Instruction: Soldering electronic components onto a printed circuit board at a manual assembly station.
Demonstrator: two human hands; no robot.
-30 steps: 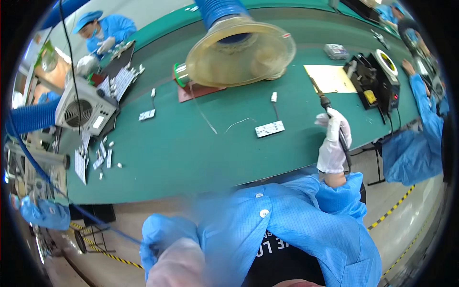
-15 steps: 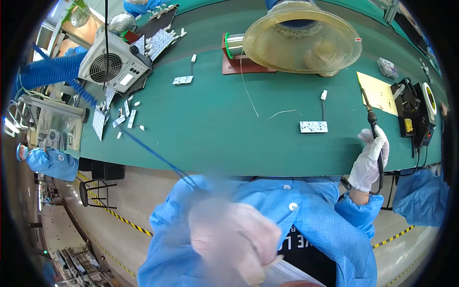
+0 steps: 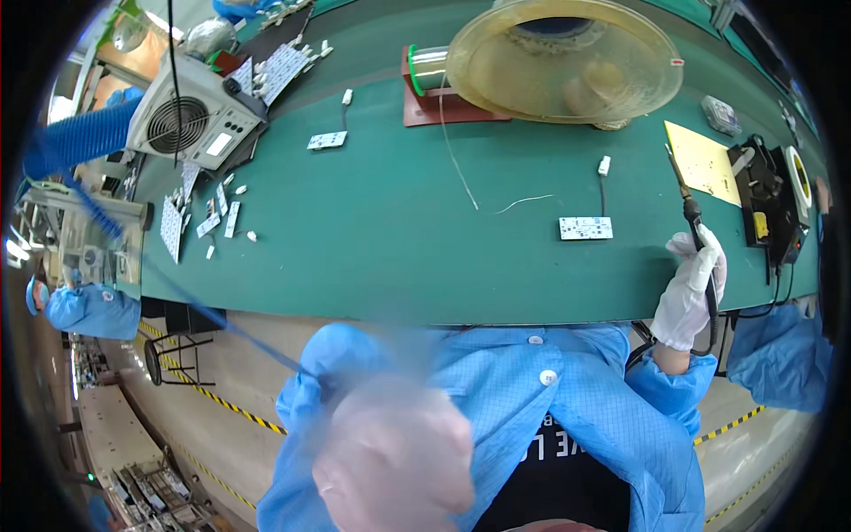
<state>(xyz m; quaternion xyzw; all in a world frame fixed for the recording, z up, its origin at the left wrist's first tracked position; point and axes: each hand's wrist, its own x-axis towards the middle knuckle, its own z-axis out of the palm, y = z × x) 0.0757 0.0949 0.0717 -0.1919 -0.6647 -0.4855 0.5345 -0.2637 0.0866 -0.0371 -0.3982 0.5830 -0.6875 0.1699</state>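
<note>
My right hand (image 3: 691,293), in a white glove, is closed around the handle of a soldering iron (image 3: 690,209) at the bench's front right edge. The iron's tip points away from me, near a yellow sheet (image 3: 703,165). To the left of that hand lies a small white circuit board (image 3: 586,229), with a short cable and white connector reaching back from it. My left hand (image 3: 394,452) is raised close to the camera in front of my blue coat. It is smeared by motion, so its fingers cannot be made out.
A solder wire spool (image 3: 429,71) stands on a red holder beside a large translucent hood (image 3: 567,66). Another small board (image 3: 327,140) lies left of it. A fan unit (image 3: 191,120) and several loose boards occupy the left. A black soldering stand (image 3: 769,195) stands at right. A blue cord (image 3: 222,319) crosses the lower left.
My left hand has shifted left in front of my coat. The right hand keeps hold of the soldering iron with little movement. The whole view has tilted slightly.
</note>
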